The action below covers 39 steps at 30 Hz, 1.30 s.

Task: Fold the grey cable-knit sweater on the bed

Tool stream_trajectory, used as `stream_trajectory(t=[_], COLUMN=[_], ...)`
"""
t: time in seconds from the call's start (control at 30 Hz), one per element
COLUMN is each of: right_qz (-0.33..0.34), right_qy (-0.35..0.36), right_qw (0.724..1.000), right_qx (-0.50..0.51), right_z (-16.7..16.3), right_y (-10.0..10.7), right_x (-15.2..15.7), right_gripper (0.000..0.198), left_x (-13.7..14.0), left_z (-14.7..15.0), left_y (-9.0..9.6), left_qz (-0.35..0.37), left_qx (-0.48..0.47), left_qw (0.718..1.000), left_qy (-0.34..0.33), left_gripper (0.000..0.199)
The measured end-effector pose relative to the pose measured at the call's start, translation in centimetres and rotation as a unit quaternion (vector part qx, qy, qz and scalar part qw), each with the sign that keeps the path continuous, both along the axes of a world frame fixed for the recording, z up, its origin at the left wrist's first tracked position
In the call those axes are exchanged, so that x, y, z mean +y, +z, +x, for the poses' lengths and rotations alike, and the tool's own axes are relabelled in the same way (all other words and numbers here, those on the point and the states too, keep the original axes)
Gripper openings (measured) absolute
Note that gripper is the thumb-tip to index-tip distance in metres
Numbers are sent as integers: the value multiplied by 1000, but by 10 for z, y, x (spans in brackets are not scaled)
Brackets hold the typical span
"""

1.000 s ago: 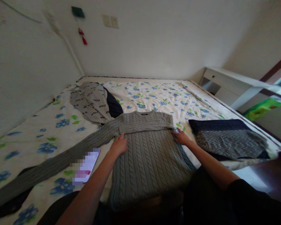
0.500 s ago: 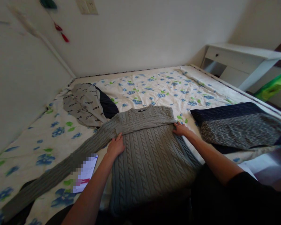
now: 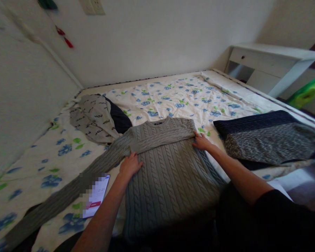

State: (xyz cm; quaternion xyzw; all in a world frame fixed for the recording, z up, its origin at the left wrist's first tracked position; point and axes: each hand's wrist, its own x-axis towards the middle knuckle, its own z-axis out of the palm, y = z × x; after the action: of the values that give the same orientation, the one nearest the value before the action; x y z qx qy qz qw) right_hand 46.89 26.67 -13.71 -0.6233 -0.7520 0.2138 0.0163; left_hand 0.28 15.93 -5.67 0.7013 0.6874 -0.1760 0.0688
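A grey-green cable-knit sweater (image 3: pixel 170 171) lies spread on the bed, its neckline away from me. One sleeve (image 3: pixel 162 140) is folded across the chest, and the other sleeve (image 3: pixel 65 196) stretches out toward the lower left. My left hand (image 3: pixel 130 165) rests on the sweater's left side below the armpit, thumb apart from the fingers. On the opposite edge, at the fold of the crossing sleeve, my right hand (image 3: pixel 201 141) touches the knit with its fingers spread. Both hands press on the fabric without a visible grip.
A floral bedsheet (image 3: pixel 157 101) covers the bed. Left of the sweater are a grey printed garment (image 3: pixel 94 119) and a lit phone-like screen (image 3: pixel 97 197), partly pixelated. A folded navy and grey garment (image 3: pixel 267 140) lies right. A white desk (image 3: pixel 267 61) stands beyond the bed.
My right hand has shifted slightly up along the sweater's right edge, and its fingers are more spread. My left hand has moved very slightly downward. The sweater keeps its layout; the view has shifted a little.
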Motion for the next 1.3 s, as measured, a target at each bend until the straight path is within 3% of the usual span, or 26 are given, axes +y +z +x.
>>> stream_trajectory(t=[0.2,0.4,0.53,0.63,0.73,0.8,0.87,1.03,1.17,1.3], right_qz=[13,-32,-15,-6,17,-7,-47,-106,9,87], right_qy=[-62,-51,-117,-227,-343,-380,-377,-324,-400,-407], right_qw=[997,998,988,952,877,826,802,814,841,883], right_qx=[-34,6,100,204,336,416,461,471,364,218], right_z=[8,12,28,36,33,28,22,8,7,12], right_y=[3,5,7,6,3,1,-1,-13,-30,-41], right_x=[5,14,29,52,82,104,125,165,184,191], right_gripper=[54,43,24,22,15,21,23,29,27,35], left_x=[2,2,3,3,3,4,5,5,4,3], left_z=[-1,-5,-5,-4,-4,-6,-10,-20,-24,-24], left_y=[10,-1,-5,-5,-5,-7,-10,-24,-30,-32], left_qz=[46,-38,-54,-66,-77,-81,-79,-64,-64,-69], left_qx=[-5,-28,-22,-17,-24,-36,-47,-56,-50,-52], left_qw=[999,999,998,997,996,996,996,996,996,995], left_qy=[8,11,6,21,23,21,23,32,31,50], left_gripper=[63,67,70,75,76,77,79,79,74,75])
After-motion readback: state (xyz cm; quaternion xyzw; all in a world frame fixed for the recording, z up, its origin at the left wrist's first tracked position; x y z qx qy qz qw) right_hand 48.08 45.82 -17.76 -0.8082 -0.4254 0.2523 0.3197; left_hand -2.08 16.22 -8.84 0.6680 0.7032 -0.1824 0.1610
